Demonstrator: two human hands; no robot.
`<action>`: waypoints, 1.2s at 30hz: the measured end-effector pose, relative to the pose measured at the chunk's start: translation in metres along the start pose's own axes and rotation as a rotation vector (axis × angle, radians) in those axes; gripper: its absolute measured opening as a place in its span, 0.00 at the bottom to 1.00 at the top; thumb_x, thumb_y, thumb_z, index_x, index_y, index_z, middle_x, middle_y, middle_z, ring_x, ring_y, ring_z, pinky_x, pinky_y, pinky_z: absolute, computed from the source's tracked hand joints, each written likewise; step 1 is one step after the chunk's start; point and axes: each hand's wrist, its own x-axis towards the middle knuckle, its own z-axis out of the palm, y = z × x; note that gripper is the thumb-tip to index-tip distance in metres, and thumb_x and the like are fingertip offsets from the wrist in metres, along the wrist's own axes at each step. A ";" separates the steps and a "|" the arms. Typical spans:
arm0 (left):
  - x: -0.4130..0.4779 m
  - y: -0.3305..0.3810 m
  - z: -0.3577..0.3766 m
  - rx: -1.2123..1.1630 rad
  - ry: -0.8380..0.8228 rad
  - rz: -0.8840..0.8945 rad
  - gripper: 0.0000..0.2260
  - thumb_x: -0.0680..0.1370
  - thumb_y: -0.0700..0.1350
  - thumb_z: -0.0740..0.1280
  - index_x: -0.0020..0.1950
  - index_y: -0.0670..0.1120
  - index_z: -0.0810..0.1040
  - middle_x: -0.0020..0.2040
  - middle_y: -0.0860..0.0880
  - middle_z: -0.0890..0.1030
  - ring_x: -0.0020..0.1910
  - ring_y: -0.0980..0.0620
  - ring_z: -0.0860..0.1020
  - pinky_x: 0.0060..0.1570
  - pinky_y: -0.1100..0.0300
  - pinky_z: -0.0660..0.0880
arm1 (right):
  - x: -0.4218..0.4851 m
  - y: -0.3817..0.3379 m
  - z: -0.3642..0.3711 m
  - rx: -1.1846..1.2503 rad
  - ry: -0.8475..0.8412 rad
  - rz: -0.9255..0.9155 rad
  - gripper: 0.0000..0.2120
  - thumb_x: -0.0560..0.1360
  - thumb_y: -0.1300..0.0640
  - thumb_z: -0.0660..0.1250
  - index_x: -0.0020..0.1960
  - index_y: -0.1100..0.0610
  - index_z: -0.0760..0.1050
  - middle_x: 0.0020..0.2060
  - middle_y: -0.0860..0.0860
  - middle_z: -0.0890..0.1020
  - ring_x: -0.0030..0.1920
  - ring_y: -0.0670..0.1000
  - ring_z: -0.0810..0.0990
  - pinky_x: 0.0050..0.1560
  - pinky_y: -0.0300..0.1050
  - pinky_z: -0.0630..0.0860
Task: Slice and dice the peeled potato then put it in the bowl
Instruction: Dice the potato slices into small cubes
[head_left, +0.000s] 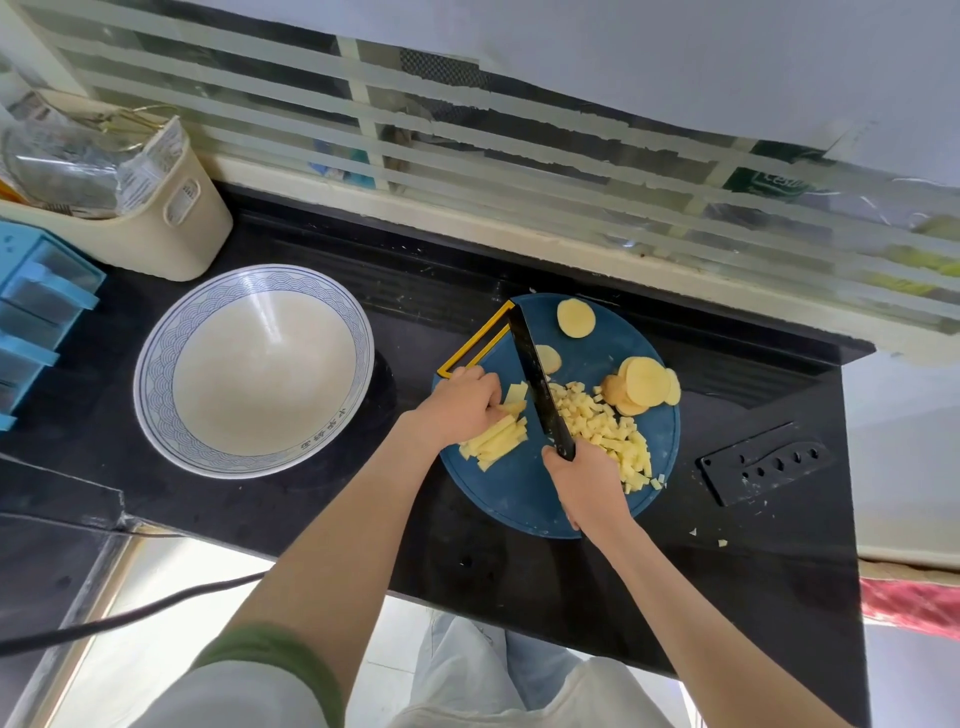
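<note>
The potato is all on the round blue cutting board (519, 499), which lies right of centre on the black counter (260, 509). The left hand (460, 402) has its fingers curled down over a bundle of potato strips (493, 444) on the board's left half, pinning them there. The right hand (587, 486) is closed round the handle of a black knife (535, 379). Its blade points toward the far edge and stands between the strips and the heap of diced potato (608, 431) on its right.

The blade hides part of one round slice. A stack of potato slices (644, 387) lies against the dice on the far right, and a single slice (575, 318) sits apart near the far rim. A few cubes lie on the counter at the near right.

The bowl (156, 364), white inside with a blue patterned rim, stands left of the board, apart from it. The board's yellow handle (475, 343) juts out between them, just beyond the left hand.

A black knife sheath (763, 467) lies right of the board. A cream basket (171, 223) stands beyond the bowl, and a blue drawer unit (36, 312) is at the left edge.
</note>
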 end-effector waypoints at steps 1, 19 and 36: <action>0.000 0.000 0.001 -0.045 0.055 -0.005 0.07 0.81 0.48 0.61 0.50 0.45 0.73 0.50 0.48 0.72 0.54 0.49 0.69 0.51 0.56 0.67 | 0.000 -0.001 0.000 -0.005 -0.003 0.001 0.11 0.80 0.50 0.60 0.40 0.54 0.68 0.30 0.53 0.73 0.25 0.50 0.71 0.28 0.44 0.73; -0.040 -0.019 -0.001 -0.266 -0.096 -0.401 0.13 0.78 0.52 0.64 0.54 0.43 0.68 0.47 0.46 0.75 0.44 0.50 0.76 0.41 0.57 0.72 | 0.001 -0.010 0.001 0.005 -0.015 -0.022 0.12 0.79 0.51 0.61 0.39 0.54 0.68 0.29 0.53 0.72 0.25 0.50 0.70 0.30 0.45 0.72; -0.038 -0.012 0.004 -0.074 0.128 -0.160 0.07 0.80 0.43 0.62 0.56 0.44 0.76 0.53 0.46 0.76 0.50 0.48 0.75 0.48 0.54 0.72 | -0.001 -0.018 0.010 0.024 -0.019 -0.082 0.12 0.80 0.52 0.60 0.38 0.53 0.68 0.27 0.52 0.71 0.23 0.50 0.68 0.28 0.45 0.68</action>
